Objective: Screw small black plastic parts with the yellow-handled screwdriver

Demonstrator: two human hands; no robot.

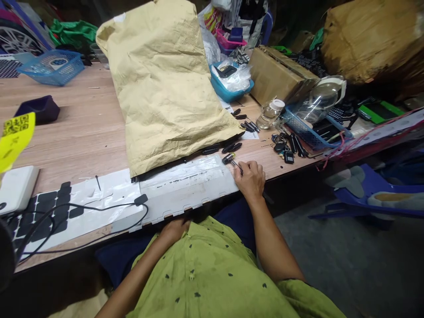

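My right hand (pixel 251 179) rests at the table's front edge, its fingers closed round a small hammer-like tool (pixel 236 165). The dark head of the tool lies over the right end of a long whitish board (pixel 195 185), and a dark part of it shows below my palm. My left hand (pixel 175 230) is low in front of my green shirt, just under the board's front edge; its fingers are hidden. Behind the board, a large tan paper bag (pixel 172 84) lies on the table (pixel 82 106). Several black pen-like pieces (pixel 232 147) are beside the bag's lower right corner.
A clear bottle (pixel 270 115), keys (pixel 281 145), a blue basket (pixel 308 132) and a cardboard box (pixel 281 73) stand to the right. On the left are a sheet of black pads (pixel 46 203), a looping black cable (pixel 115 206), a white box (pixel 18 187) and a dark tray (pixel 39 109).
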